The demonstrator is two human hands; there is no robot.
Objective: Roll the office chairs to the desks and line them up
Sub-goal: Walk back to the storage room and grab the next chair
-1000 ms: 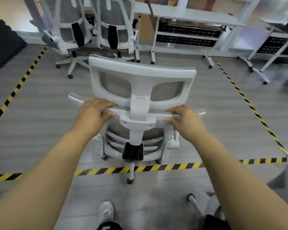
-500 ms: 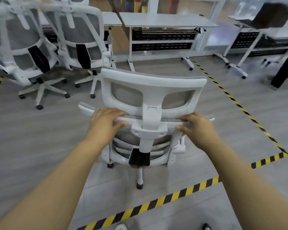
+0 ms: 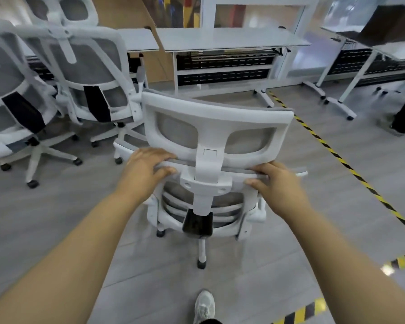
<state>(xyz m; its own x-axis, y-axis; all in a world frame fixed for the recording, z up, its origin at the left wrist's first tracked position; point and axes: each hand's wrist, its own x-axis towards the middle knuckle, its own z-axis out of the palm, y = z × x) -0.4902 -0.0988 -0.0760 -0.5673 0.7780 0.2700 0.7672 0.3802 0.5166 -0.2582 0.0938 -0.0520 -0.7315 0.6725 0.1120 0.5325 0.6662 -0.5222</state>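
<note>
1. A grey sneaker (image 3: 204,306) is resting on the grey plank floor (image 3: 56,218) directly behind the white mesh office chair (image 3: 211,113). A strip of yellow-and-black floor tape (image 3: 299,313) is lying behind the chair and to its right.
2. The left hand (image 3: 145,169) is gripping the top edge of the chair's backrest, left of the headrest post. Its fingers are curling over the edge and the thumb is tucking beneath.
3. The right hand (image 3: 278,183) is gripping the same edge right of the post, fingers wrapping over and thumb under.
4. The chair is standing upright on its castors, its back facing the person and its seat pointing toward the desks.
5. Left of the chair, a parked office chair (image 3: 89,73) is crowding in, its base sitting just beside the chair's left armrest. A second parked chair (image 3: 7,90) is standing farther left.
6. Right of the chair, bare floor is running open to a slanting tape line (image 3: 332,150).
7. Ahead of the chair, open floor is leading to a white desk (image 3: 229,38), whose front edge is facing the chair.
8. A smaller desk (image 3: 138,39) is standing ahead-left, and another desk (image 3: 384,52) is standing ahead-right, beyond the tape.
</note>
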